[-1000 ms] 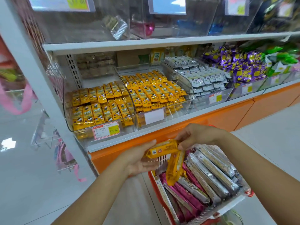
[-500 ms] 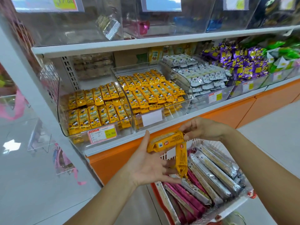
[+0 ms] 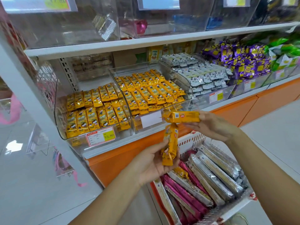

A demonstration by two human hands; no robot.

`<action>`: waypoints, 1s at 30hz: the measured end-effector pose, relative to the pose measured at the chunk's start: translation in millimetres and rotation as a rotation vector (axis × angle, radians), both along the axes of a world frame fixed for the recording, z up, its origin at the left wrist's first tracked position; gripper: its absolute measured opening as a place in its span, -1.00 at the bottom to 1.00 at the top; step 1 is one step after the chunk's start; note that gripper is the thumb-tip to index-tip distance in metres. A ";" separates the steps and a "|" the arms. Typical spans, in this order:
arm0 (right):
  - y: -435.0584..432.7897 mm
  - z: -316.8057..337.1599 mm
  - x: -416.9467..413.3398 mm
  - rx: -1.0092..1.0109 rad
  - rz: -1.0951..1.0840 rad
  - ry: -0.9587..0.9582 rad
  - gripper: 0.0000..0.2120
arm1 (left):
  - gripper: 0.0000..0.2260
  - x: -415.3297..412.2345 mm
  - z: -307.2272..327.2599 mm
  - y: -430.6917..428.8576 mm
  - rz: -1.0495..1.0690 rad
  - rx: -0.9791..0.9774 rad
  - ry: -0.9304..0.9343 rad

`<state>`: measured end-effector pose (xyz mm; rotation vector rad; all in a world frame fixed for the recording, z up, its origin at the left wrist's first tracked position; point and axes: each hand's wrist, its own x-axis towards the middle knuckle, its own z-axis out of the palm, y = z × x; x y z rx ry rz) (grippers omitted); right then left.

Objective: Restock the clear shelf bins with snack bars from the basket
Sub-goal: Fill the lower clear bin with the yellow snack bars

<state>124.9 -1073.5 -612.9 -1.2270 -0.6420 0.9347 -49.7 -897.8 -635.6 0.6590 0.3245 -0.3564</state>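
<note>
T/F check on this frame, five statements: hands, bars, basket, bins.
1. Each hand holds a yellow bar. True: the left hand holds the upright bar, the right hand the level bar.
2. The basket holds only yellow bars. False: mostly silver bars and pink bars.
3. The price tag reads 15.80. True.
4. The purple packets sit left of the price tag. False: far to its right.
5. The top-shelf bins are packed full. False: nearly empty.
</note>
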 end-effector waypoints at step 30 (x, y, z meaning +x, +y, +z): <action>97.2 24.2 -90.4 -0.462 -0.517 -0.695 -0.49 | -0.56 -35.3 20.2 30.7 0.179 0.456 -0.124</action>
